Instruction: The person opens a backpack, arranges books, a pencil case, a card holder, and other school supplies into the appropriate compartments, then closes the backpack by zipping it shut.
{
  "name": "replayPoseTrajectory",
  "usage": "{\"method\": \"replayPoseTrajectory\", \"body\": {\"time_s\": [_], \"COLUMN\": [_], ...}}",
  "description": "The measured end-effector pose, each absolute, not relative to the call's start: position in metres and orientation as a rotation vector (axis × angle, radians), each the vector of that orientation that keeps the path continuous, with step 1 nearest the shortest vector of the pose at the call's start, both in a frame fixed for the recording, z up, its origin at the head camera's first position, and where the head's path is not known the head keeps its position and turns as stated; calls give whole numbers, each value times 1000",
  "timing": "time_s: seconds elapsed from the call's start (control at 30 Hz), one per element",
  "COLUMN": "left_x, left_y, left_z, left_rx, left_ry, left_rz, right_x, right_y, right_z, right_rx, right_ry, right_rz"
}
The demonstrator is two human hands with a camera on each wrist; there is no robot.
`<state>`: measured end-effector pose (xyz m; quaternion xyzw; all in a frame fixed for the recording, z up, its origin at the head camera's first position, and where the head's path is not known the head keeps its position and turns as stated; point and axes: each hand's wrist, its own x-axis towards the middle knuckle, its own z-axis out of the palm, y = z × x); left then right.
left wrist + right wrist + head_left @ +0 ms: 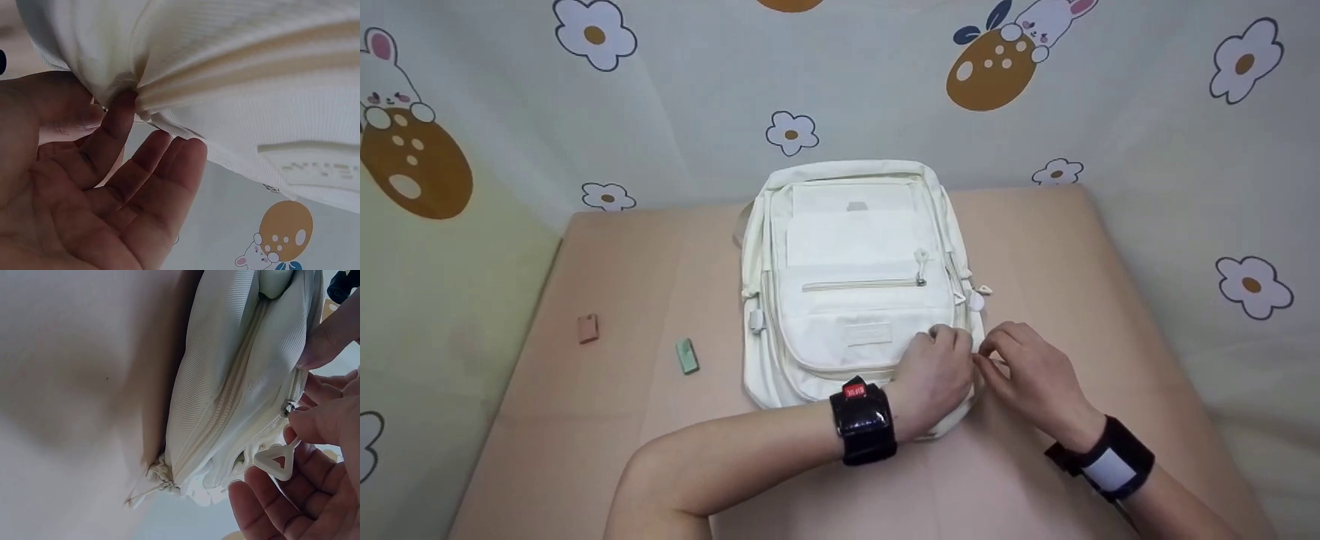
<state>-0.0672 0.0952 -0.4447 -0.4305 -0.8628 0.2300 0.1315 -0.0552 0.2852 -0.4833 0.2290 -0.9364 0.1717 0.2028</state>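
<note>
A cream backpack (847, 236) lies front side up on the table. My right hand (1039, 375) is at its lower right side, and in the right wrist view its thumb and finger pinch the zipper pull (263, 459) near the metal slider (289, 408). The pull ends in a white triangular ring that hangs over the fingers. My left hand (934, 382) reaches across the bag's lower front. In the left wrist view, its fingers (121, 121) pinch the fabric beside the zipper seam, while the other fingers extend loosely.
Left of the backpack, a green block-like piece (687, 356) and a pink one (588, 328) lie on the pinkish tabletop (637, 450). A patterned curtain (697, 97) hangs behind and at both sides. Another zipper pull (921, 262) lies on the front pocket.
</note>
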Motion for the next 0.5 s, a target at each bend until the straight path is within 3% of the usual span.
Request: {"method": "replayPoseTrajectory", "body": {"time_s": [0.5], "left_x": [-67], "left_y": [93], "left_z": [-450], "left_rx": [-1287], "left_ry": [-2462], "left_rz": [647], "right_x": [-75], "right_y": [292], "right_z": [-484], "right_rx": [569], "right_ry": [-2672], "right_rz": [456]}}
